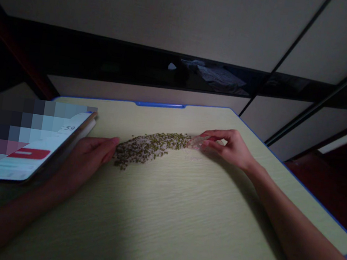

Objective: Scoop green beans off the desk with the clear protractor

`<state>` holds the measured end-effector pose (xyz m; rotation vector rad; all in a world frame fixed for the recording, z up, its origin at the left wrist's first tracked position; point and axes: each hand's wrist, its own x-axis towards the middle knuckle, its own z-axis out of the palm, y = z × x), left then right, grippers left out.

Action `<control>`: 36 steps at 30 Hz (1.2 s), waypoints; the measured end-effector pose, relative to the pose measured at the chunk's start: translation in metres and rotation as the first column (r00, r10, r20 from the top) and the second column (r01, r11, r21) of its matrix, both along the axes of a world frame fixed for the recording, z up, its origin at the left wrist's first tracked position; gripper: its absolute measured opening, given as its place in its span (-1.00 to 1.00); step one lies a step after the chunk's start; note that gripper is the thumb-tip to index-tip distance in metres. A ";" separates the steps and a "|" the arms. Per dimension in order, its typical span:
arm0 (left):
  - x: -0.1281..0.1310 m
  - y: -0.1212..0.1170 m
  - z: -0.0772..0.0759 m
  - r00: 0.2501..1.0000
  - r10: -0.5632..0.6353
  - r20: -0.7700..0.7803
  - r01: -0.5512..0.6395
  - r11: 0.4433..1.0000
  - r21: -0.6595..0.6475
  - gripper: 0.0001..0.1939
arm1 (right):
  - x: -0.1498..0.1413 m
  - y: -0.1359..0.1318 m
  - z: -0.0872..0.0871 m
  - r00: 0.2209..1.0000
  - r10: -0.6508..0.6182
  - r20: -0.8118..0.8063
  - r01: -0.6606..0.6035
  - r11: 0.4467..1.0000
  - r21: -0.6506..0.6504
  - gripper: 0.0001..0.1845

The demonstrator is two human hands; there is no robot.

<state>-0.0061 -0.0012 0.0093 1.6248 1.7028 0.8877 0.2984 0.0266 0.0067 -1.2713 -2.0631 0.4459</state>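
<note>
A long heap of small green beans mixed with pale grains (150, 145) lies across the far middle of a light wood-grain table (164, 215). My left hand (91, 153) rests flat on the table, fingers together and stretched out, its tips touching the heap's left end. My right hand (231, 146) sits at the heap's right end with fingers curled in a pinch over a small clear piece, perhaps plastic (198, 141).
A phone or tablet (33, 151) with a lit screen showing a red button stands propped at the left, just behind my left hand. The table has a blue rim (160, 104). Beyond it are a pale wall and dark frames.
</note>
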 end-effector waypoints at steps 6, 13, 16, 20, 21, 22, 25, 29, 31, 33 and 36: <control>0.005 -0.004 0.006 1.000 0.014 -0.005 -0.014 1.000 -0.014 -0.61 | -0.001 -0.001 0.000 1.000 0.011 -0.011 -0.011 1.000 -0.007 -0.76; 0.001 -0.002 0.000 1.000 0.000 0.000 0.000 1.000 -0.023 -0.59 | -0.004 -0.004 0.002 0.998 0.047 -0.030 -0.047 0.998 -0.030 -0.76; 0.002 -0.002 0.001 1.000 0.014 -0.015 -0.015 0.999 -0.029 -0.60 | -0.006 -0.004 0.003 0.998 0.059 -0.030 -0.060 0.998 -0.034 -0.74; 0.003 -0.003 0.004 0.999 -0.002 -0.037 0.002 1.000 -0.020 -0.61 | -0.007 -0.004 0.002 0.999 0.040 -0.027 -0.041 0.999 -0.022 -0.75; 0.003 -0.002 0.004 0.999 -0.003 -0.040 0.002 1.000 -0.015 -0.60 | -0.007 -0.004 0.002 0.999 0.042 -0.031 -0.043 0.999 -0.023 -0.75; 0.003 -0.002 0.004 0.999 -0.001 -0.040 0.000 1.000 -0.013 -0.60 | -0.007 -0.004 0.002 0.998 0.048 -0.036 -0.049 0.998 -0.028 -0.75; 0.003 -0.002 0.004 0.999 0.008 -0.036 -0.009 1.000 -0.016 -0.61 | -0.008 -0.005 0.002 0.997 0.064 -0.040 -0.066 0.997 -0.044 -0.75; 0.005 -0.003 0.005 1.000 0.020 -0.023 -0.021 0.999 -0.040 -0.61 | -0.008 -0.004 0.002 0.998 0.050 -0.035 -0.051 0.998 -0.031 -0.76; 0.005 -0.003 0.005 1.000 0.019 -0.006 -0.019 0.999 -0.040 -0.61 | -0.008 -0.004 0.001 0.999 0.032 -0.028 -0.033 0.999 -0.027 -0.76; 0.005 -0.003 0.004 1.000 0.016 0.004 -0.016 0.999 -0.033 -0.60 | -0.007 -0.003 0.000 1.000 0.009 -0.013 -0.009 1.000 -0.020 -0.76; 0.004 -0.004 0.005 1.000 0.016 -0.016 -0.016 1.000 -0.026 -0.60 | -0.005 -0.003 0.000 1.000 -0.020 -0.001 0.020 1.000 -0.009 -0.75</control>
